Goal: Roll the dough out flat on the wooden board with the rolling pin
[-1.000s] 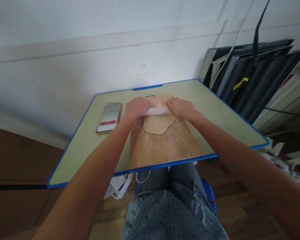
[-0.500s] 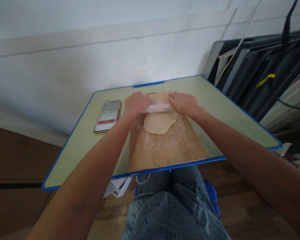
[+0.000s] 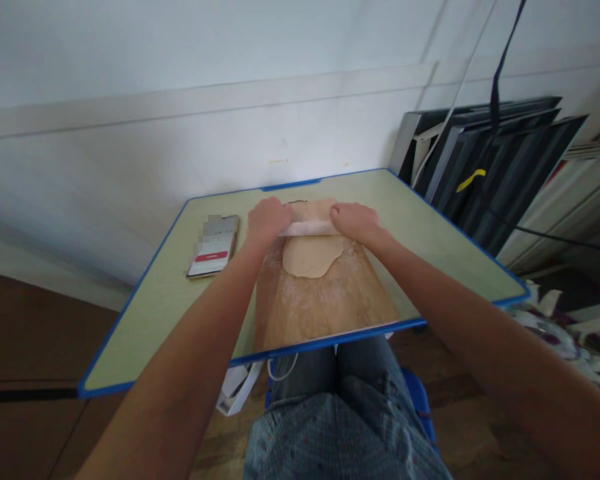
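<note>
A pale rolling pin (image 3: 310,229) lies across the far part of a floured wooden board (image 3: 330,310). My left hand (image 3: 269,219) is closed around its left end, and my right hand (image 3: 355,220) grips the right end. Under and in front of the pin spreads a thin, flattened sheet of dough (image 3: 312,257), rounded with an uneven near edge. The pin's upper side covers part of the dough, and both pin ends are hidden by my fingers.
The board sits on a light green table (image 3: 165,313) with a blue rim. A phone (image 3: 215,247) lies left of my left hand. Dark flat panels (image 3: 495,160) lean against the wall at the right, with a hanging black strap (image 3: 495,100) before them.
The camera view has shifted a little, so the table sits slightly lower and further left. Both hands stay on the rolling pin at the dough's far part.
</note>
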The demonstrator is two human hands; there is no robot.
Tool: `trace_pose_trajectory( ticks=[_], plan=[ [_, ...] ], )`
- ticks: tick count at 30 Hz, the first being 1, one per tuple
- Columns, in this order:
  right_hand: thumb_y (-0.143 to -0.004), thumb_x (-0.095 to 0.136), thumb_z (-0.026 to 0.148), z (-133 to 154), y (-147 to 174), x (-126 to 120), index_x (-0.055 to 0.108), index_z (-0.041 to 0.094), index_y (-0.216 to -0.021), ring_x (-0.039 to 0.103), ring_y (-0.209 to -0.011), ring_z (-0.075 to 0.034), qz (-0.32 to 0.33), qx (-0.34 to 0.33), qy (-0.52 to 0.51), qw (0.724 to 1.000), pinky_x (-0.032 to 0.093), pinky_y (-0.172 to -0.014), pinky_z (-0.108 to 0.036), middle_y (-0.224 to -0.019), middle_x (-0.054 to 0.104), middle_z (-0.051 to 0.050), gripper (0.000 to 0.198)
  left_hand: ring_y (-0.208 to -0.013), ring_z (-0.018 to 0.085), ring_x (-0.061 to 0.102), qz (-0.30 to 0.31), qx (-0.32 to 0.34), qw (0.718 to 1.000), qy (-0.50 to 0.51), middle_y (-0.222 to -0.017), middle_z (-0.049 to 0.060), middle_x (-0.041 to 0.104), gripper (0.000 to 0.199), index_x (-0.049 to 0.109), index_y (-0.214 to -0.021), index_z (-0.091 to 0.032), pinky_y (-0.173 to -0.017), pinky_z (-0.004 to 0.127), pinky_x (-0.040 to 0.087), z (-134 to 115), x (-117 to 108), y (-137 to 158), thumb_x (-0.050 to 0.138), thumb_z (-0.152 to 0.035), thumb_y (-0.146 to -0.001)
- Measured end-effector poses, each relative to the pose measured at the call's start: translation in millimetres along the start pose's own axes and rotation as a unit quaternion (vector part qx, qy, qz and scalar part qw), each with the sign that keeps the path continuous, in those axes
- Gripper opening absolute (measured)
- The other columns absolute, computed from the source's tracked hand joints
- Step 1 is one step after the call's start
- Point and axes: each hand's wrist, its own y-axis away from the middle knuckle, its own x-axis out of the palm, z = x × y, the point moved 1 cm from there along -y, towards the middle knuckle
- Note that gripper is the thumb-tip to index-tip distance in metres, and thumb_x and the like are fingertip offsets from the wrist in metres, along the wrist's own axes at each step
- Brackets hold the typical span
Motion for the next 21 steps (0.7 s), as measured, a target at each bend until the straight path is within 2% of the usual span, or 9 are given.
trace_pose_trajectory(
  ticks=[3,9,16,21],
  plan=[
    [-0.087,0.026,0.031,3.4,15.5,-2.6,0.061,0.021,-0.107,0.058,-0.097,-0.023,-0.013,-0.009,0.006,1.0,0.044,-0.077,-0.036,-0.111,0.062,-0.011,0.041,-0.097,0.03,0.059,0.001,-0.011,1.0,-0.004,-0.106,0.018,0.063,0.046,0.064,-0.102,-0.013,-0.076,0.038,0.047,-0.4,-2.9,17.8,0.029,-0.036,-0.082],
    [-0.088,0.023,0.03,8.0,26.0,-4.2,0.062,0.02,-0.105,0.061,-0.09,-0.026,-0.042,0.002,0.03,0.999,0.045,-0.072,-0.037,-0.102,0.066,-0.012,0.044,-0.094,0.03,0.06,-0.057,-0.025,0.998,0.002,-0.1,0.019,0.065,0.051,0.067,-0.097,-0.013,-0.075,0.039,0.046,-1.9,-0.5,32.6,0.024,-0.037,-0.083],
    [-0.086,0.028,0.03,3.9,-0.4,0.1,0.062,0.02,-0.108,0.06,-0.093,-0.024,-0.044,0.03,0.008,0.999,0.044,-0.073,-0.034,-0.106,0.064,-0.012,0.041,-0.098,0.03,0.058,-0.03,-0.036,0.998,0.032,-0.107,0.017,0.063,0.057,0.063,-0.104,-0.012,-0.079,0.038,0.045,-3.7,0.4,5.7,0.024,-0.047,-0.082],
    [-0.084,0.029,0.03,2.5,-23.3,6.4,0.062,0.019,-0.108,0.058,-0.097,-0.027,-0.033,0.045,-0.009,0.998,0.044,-0.076,-0.037,-0.111,0.062,-0.014,0.042,-0.1,0.029,0.057,-0.055,-0.04,0.997,0.027,-0.108,0.017,0.062,0.056,0.063,-0.104,-0.013,-0.081,0.038,0.044,-2.7,4.5,-15.0,0.024,-0.046,-0.082]
  ],
)
